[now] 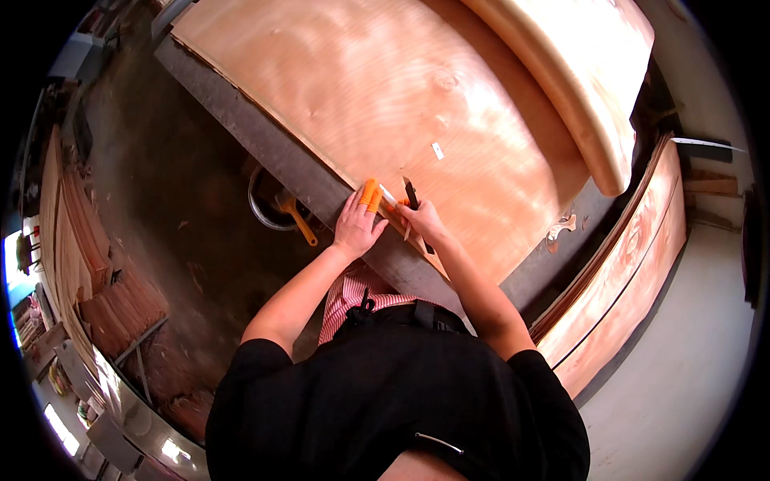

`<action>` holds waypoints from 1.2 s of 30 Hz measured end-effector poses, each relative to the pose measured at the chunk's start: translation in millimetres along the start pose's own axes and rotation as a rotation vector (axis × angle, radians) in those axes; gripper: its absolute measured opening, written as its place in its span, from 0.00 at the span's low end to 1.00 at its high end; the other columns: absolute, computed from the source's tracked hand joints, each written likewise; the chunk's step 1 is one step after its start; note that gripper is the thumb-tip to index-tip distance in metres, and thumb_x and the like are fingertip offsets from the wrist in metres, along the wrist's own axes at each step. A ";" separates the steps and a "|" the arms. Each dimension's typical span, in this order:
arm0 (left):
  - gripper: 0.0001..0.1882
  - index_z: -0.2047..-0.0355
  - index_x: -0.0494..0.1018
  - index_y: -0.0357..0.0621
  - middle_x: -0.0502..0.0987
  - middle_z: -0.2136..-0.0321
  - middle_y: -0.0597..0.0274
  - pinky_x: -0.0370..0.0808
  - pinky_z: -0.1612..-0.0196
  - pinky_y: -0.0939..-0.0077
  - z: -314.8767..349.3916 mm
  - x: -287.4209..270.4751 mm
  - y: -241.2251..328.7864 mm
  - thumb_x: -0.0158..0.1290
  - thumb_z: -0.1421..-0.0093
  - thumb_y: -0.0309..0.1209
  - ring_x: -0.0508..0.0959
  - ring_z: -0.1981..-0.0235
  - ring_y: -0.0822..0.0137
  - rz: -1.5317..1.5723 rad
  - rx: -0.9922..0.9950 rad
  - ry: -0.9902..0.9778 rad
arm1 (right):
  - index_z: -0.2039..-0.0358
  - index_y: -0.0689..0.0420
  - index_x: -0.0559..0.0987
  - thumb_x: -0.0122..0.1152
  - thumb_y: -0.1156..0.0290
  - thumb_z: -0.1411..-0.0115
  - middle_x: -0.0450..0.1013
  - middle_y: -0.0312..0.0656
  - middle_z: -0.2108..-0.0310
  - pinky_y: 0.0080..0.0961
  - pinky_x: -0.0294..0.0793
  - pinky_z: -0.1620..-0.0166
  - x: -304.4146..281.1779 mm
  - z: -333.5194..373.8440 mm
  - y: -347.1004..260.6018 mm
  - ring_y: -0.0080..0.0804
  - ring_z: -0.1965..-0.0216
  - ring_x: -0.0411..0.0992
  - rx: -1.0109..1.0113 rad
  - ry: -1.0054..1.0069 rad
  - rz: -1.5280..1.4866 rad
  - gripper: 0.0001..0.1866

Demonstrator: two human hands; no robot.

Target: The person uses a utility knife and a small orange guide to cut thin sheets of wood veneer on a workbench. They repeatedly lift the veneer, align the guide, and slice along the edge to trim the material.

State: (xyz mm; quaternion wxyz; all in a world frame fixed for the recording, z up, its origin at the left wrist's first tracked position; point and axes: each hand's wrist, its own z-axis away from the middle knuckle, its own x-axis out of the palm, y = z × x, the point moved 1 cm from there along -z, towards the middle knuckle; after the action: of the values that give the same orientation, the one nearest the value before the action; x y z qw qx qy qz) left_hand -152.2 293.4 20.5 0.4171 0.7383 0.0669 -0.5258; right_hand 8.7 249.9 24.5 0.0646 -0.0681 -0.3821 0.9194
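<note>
Well, the right hand [423,219] has its fingers closed round a black, knife-like tool [411,194], while the left hand [358,229] rests orange-wrapped fingers, outstretched, near the edge of the veneer sheet [361,96] on the table [273,148]; I'd press flat, clear of the tip.

Upper garment: plain black top [385,385] with short sleeves [261,365]
Chest: a thin pale strip [439,442], slightly curved, sits near the neckline
Waist: red-and-white striped cloth [341,311], black cord [366,304]
Left hand [358,231]: orange wraps [369,196] cover two fingers
Right hand [424,220]: orange wrapping [402,203] shows at the fingers
</note>
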 end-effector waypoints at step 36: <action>0.35 0.48 0.54 0.35 0.51 0.45 0.50 0.45 0.43 0.57 -33.7 -53.4 -79.0 0.51 0.52 0.42 0.51 0.43 0.58 -0.262 -0.136 -0.014 | 0.79 0.58 0.75 0.54 0.64 0.49 0.70 0.36 0.86 0.18 0.63 0.82 74.5 -98.7 -88.4 0.21 0.85 0.67 0.005 -0.142 0.224 0.11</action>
State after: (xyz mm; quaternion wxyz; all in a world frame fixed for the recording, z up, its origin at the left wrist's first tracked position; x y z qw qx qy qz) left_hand -193.8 385.5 25.2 0.3944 0.6894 0.1953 -0.5753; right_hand -41.4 392.9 12.7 -0.0656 -0.0450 -0.3736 0.9242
